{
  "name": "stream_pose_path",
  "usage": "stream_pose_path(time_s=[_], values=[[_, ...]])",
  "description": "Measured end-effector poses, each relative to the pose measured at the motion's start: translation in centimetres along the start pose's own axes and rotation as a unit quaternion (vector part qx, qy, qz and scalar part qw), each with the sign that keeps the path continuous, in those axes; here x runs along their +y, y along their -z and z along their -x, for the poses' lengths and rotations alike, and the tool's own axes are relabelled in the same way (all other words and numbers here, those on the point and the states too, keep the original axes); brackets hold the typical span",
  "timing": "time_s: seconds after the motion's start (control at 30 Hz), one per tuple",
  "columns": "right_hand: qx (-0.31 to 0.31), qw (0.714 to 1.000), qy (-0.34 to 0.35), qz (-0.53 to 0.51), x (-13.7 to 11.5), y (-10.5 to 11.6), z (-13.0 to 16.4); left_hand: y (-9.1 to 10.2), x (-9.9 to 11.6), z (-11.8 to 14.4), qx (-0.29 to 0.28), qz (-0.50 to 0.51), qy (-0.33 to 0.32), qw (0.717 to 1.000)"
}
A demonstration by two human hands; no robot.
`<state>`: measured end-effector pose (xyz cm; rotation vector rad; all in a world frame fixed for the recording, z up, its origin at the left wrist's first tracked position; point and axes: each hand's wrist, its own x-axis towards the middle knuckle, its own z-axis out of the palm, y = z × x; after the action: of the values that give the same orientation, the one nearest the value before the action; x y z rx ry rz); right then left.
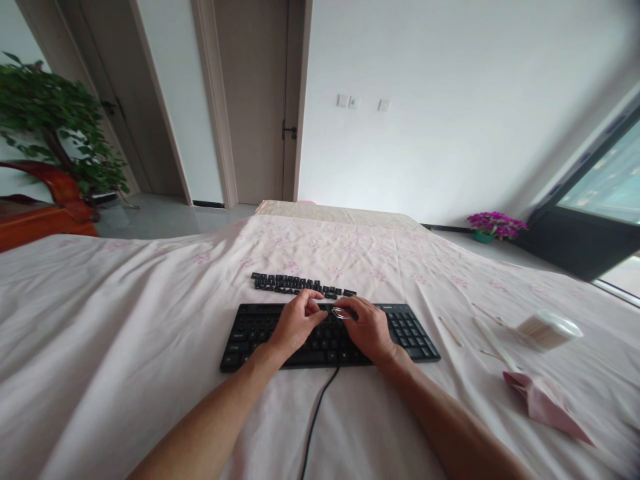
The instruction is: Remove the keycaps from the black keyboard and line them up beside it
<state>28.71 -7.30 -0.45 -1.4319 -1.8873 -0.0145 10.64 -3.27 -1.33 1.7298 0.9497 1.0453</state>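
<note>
A black keyboard (300, 357) lies on the flowered cloth, its cable running toward me. My right hand (369, 328) is over the keyboard's right half, closed around a wire keycap puller (341, 313) whose thin metal loops point left. Facing it, my left hand (296, 321) is above the middle keys, thumb and fingers drawn together near the puller's loops. Something small and dark is by the left thumb tip; I cannot tell whether it is a keycap. Just behind the keyboard, loose black keycaps (287, 283) sit in slanting rows. The hands hide several middle keys.
On the right are a clear tub of cotton swabs (550, 330), loose swabs (451, 331) and a folded pink cloth (547, 403). Beyond the bed stand purple flowers (495, 225), a door (255, 100) and a leafy plant (55, 113) beside a wooden chair (50, 213).
</note>
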Motion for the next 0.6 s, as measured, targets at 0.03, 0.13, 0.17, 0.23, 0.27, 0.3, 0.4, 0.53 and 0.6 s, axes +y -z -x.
stream_pose_path(time_s=[0.03, 0.13, 0.17, 0.23, 0.27, 0.3, 0.4, 0.53, 0.6], values=[[0.002, 1.000, 0.000, 0.000, 0.0, 0.1, 0.0, 0.0, 0.1, 0.0, 0.000, 0.000, 0.000, 1.000], [0.008, 1.000, -0.002, -0.003, 0.0, 0.2, 0.1, 0.1, 0.3, 0.0, -0.002, -0.017, 0.000, 1.000], [0.010, 1.000, -0.004, -0.004, 0.1, 0.2, 0.1, 0.1, 0.3, 0.0, -0.003, -0.024, -0.001, 1.000], [0.015, 1.000, -0.016, -0.006, 0.1, 0.2, 0.1, 0.2, 0.3, 0.0, -0.008, -0.033, -0.008, 0.999], [0.019, 0.999, -0.027, -0.004, 0.2, 0.2, 0.0, 0.2, 0.3, 0.0, -0.008, -0.035, -0.010, 0.999], [0.024, 0.999, -0.041, 0.001, 0.3, 0.1, -0.1, 0.2, 0.3, 0.0, -0.005, -0.034, -0.010, 0.999], [0.029, 0.995, -0.093, 0.036, 0.6, 0.1, -1.0, 0.1, 0.2, 0.0, 0.003, -0.015, 0.001, 1.000], [-0.016, 0.992, -0.111, 0.066, 0.9, 0.3, -3.4, 0.1, 0.3, 0.1, -0.008, -0.005, 0.007, 1.000], [-0.051, 0.989, -0.122, 0.071, 1.2, 0.3, -5.0, 0.0, 0.3, 0.1, -0.009, -0.014, 0.011, 1.000]])
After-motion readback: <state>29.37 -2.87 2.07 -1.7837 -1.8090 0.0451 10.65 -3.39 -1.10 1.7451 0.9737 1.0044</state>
